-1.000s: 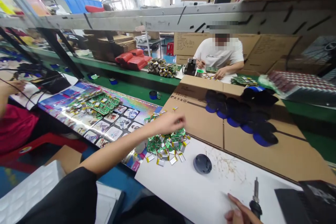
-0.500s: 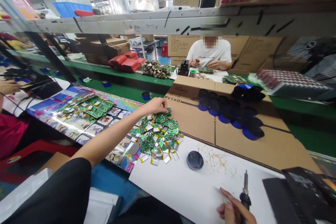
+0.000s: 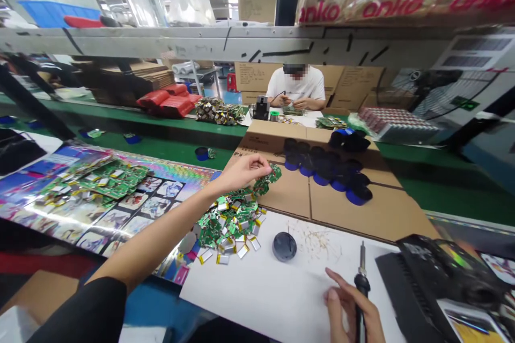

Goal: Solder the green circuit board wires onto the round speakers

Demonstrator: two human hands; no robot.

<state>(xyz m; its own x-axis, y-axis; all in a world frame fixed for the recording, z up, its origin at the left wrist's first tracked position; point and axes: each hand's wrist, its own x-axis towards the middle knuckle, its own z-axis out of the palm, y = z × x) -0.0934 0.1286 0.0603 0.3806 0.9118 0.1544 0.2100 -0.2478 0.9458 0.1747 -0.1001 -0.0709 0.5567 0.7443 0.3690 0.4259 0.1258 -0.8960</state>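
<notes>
My left hand (image 3: 247, 171) pinches a green circuit board (image 3: 273, 173) by its edge, above the far side of a heap of green boards (image 3: 229, 220) with small silver batteries. At the lower right, my right hand (image 3: 352, 305) has a soldering iron (image 3: 362, 284) lying across its fingers, its metal tip pointing away from me. The index finger is stretched out over the white sheet (image 3: 249, 295). A round dark blue cup (image 3: 284, 246) sits on the sheet, beside scattered thin wire bits (image 3: 319, 241).
Blue-rimmed black cups (image 3: 325, 171) stand on a cardboard sheet (image 3: 354, 217). More boards (image 3: 116, 179) lie at the left. Black equipment (image 3: 446, 273) is at the right. A shelf beam (image 3: 193, 43) crosses above. Across the green bench, a person (image 3: 295, 88) works.
The view has turned right. My left hand has lifted a board off the heap and moved it rightward. My right hand remains by the iron, its fingers spread more.
</notes>
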